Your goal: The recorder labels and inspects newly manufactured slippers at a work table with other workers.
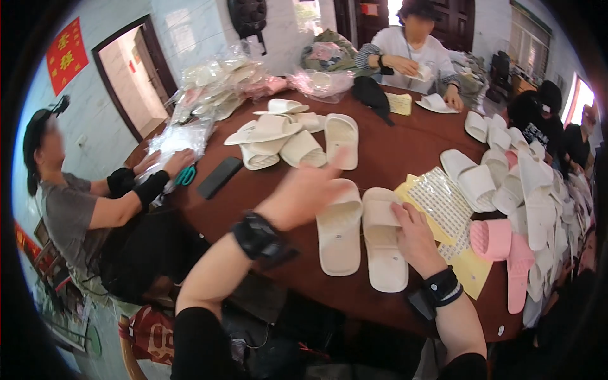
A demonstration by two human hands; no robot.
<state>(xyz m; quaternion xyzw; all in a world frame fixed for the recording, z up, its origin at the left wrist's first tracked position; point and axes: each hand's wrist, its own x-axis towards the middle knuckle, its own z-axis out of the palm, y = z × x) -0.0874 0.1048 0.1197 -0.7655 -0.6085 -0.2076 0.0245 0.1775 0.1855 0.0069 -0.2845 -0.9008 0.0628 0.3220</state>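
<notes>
Two white slippers lie side by side before me at the table's near edge, a left slipper (pixel 339 244) and a right slipper (pixel 385 253), each with a small mark on its insole. My right hand (pixel 418 237) is at the right slipper's strap, its fingers closed on the outer side. Smeared by motion, my left hand (pixel 301 196) passes over the table beside the left slipper's strap. Its fingertips overlap the heel end of another white slipper (pixel 342 136); contact is unclear. Next to my right hand are sheets of small labels (pixel 440 199) on yellow backing.
A pile of white slippers (pixel 272 136) lies beyond my left hand. More white slippers (pixel 468 180) and a pink pair (pixel 491 239) crowd the right. A phone (pixel 220 177) and teal scissors (pixel 185 176) are at left. Co-workers sit left and across, handling plastic bags (pixel 180 139) and slippers.
</notes>
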